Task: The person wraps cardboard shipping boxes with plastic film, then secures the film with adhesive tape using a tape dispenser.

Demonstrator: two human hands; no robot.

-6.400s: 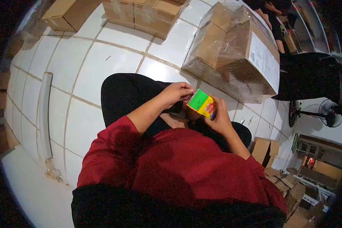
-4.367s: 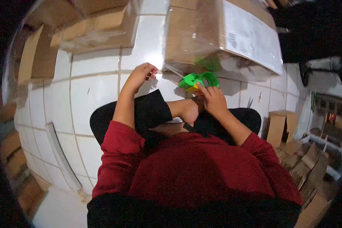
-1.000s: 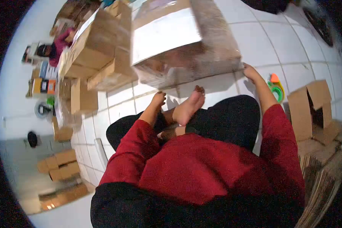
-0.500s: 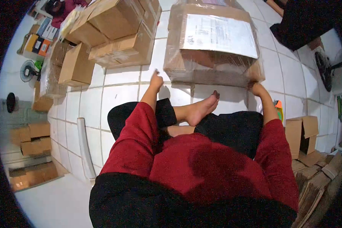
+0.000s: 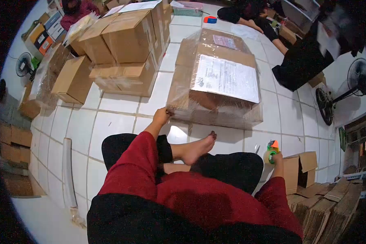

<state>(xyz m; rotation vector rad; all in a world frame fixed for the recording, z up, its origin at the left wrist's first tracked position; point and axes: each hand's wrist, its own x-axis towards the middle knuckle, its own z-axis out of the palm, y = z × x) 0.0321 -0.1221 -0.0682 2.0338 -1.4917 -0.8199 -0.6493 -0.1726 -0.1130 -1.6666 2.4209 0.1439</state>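
Observation:
A cardboard box wrapped in clear plastic (image 5: 215, 112) lies on the floor in front of me. On its top is a printed white sheet (image 5: 227, 77), with a smaller pinkish label (image 5: 225, 42) behind it. My left hand (image 5: 162, 116) is closed at the box's near left corner; its fingertips are partly hidden. To the right of my knee, my right hand (image 5: 277, 157) has its fingers around a tape dispenser (image 5: 270, 154) with an orange top and a green roll. Scissors or a similar small pointed tool (image 5: 257, 149) lie just left of the dispenser.
Stacked cartons (image 5: 124, 53) stand at the back left, and a white roll (image 5: 69, 173) lies left of me. Flattened cardboard (image 5: 329, 207) and an open carton (image 5: 293, 173) are on my right. Other people (image 5: 305, 57) sit farther back, near a standing fan (image 5: 356, 81).
My right hand has left the box's near right corner and moved to the tape dispenser. My left hand has gone from the floor beside the box to its near left corner. The view has tilted up.

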